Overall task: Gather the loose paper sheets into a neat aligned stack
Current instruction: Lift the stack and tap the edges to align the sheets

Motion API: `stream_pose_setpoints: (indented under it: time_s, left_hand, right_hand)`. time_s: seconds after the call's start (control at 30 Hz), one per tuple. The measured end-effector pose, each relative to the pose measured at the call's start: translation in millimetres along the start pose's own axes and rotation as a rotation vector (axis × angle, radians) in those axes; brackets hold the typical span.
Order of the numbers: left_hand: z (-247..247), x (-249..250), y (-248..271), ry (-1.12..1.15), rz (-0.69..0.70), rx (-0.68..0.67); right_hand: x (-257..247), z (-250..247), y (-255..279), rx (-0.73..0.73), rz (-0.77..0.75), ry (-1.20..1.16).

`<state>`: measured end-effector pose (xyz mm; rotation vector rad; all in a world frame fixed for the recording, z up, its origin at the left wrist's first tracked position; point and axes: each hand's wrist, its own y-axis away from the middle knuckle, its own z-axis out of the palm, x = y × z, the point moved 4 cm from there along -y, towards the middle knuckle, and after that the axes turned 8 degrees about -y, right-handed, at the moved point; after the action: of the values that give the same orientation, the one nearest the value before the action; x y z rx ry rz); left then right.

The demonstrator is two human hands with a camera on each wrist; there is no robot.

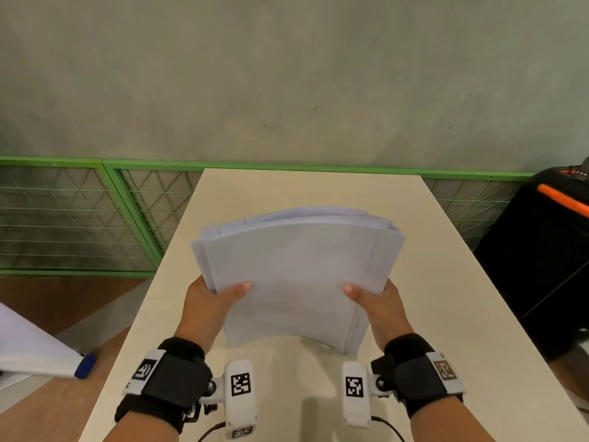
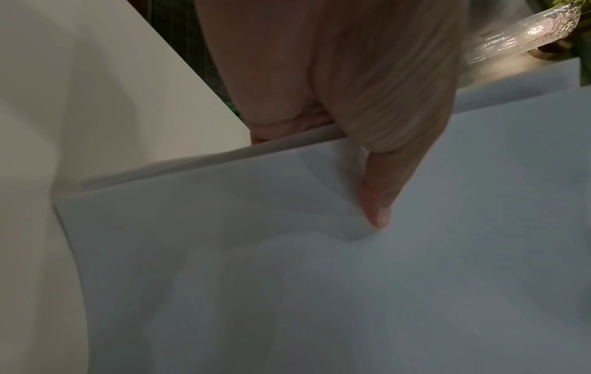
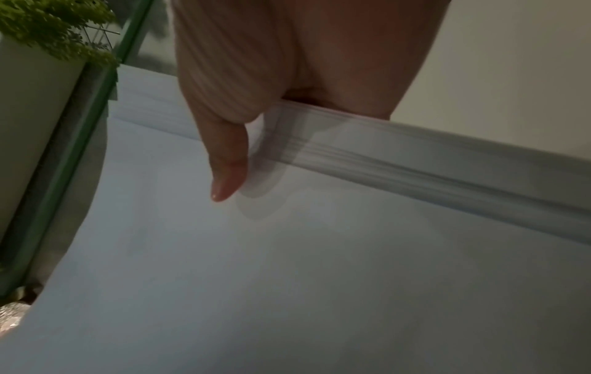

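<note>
The head camera is looking forward and down over the tabletop toward its far edge. Each wrist camera is sitting very close along a thumb, both sharing the paper stack with the head view.

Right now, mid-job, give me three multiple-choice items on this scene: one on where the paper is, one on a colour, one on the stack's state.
1. Where is the paper stack?
A. Held over the table by both hands
B. On the floor
C. Inside the black case

2. What colour is the fence frame behind the table?
A. Red
B. Green
C. Blue

3. How do the sheet edges stand?
A. Perfectly flush
B. Staggered, not yet aligned
C. Stapled together

Answers:
1 A: the left hand and right hand grip its two sides, thumbs on top.
2 B: the rails around the wire mesh are bright green.
3 B: in the right wrist view several edges step out along the stack's side.
</note>
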<state>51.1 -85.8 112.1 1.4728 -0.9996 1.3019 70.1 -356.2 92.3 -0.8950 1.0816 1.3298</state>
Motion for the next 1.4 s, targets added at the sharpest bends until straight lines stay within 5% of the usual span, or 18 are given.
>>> stream_pose_setpoints:
  time_s: [1.03, 1.4]
  left_hand:
    - [-2.8, -6.4, 0.9, -0.019, 0.033, -0.144]
    - [1.8, 9.2, 5.7, -0.069, 0.079, -0.046]
  right_hand:
    - [-4.3, 10.7, 5.8, -0.215, 0.085, 0.027]
    - [-19.7, 7.0, 8.0, -0.062, -0.025, -0.037]
